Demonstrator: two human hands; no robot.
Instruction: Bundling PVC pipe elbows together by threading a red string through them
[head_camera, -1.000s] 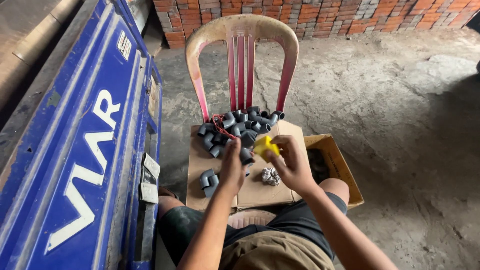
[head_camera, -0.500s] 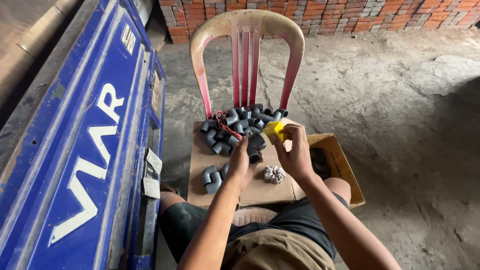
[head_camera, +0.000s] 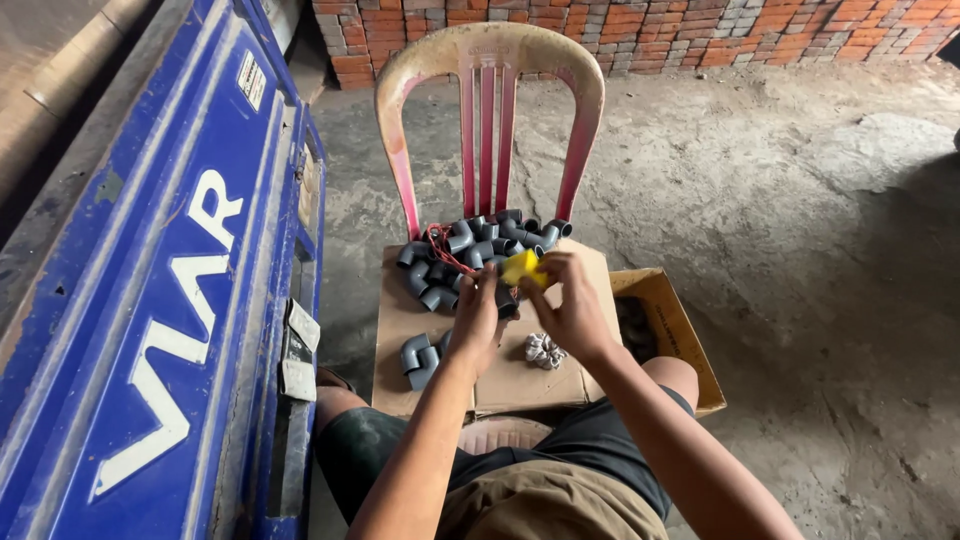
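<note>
Right hand pinches a yellow roll at its fingertips; left hand closes on a grey elbow just beneath, the roll lying up and right of it (pile just beyond, on cardboard)

Soft, even daylight; sharp focus, mild wide-angle distortion at edges.

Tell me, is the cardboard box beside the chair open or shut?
Open. The cardboard box has its top uncovered, so its inner wall shows, with dark things inside too shadowed to name. It sits on the floor beside the chair.
</note>
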